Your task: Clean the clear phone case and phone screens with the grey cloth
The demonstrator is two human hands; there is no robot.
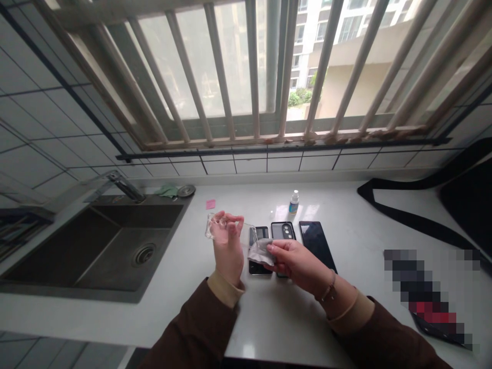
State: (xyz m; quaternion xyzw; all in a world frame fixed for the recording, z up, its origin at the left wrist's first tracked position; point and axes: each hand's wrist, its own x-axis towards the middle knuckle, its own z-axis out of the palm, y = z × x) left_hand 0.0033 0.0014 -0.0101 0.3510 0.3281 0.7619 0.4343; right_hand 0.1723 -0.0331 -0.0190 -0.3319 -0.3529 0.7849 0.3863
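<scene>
A barred window point(229, 77) spans the back wall above a white countertop point(282, 323), which serves as the work surface. A metal sink point(166, 243) is set into it at the left. At the right edge lies a black bag point(471, 189) with its strap extending over the counter.

Three flat items lie in a row before the person: a dark phone point(315, 240) on the right, a black case point(277, 233) with camera openings in the middle, and a phone-like device point(260, 268) on the left, partly covered from view.

The left hand point(228, 243) is raised over the counter and grips a clear case point(209, 227), fingers curled about it. The right hand point(287, 255) pinches a grey cloth point(260, 253) between thumb and fingers, at the right end of that case; firm contact cannot be confirmed.

A small white bottle point(293, 203) stands upright behind the row; a pink slip point(210, 204) lies near the sink.

Progress, in judgement: handling of the clear case is under way and unfinished, since both hands are engaged on it. Whether the three items in the row have been treated cannot be determined.
</scene>
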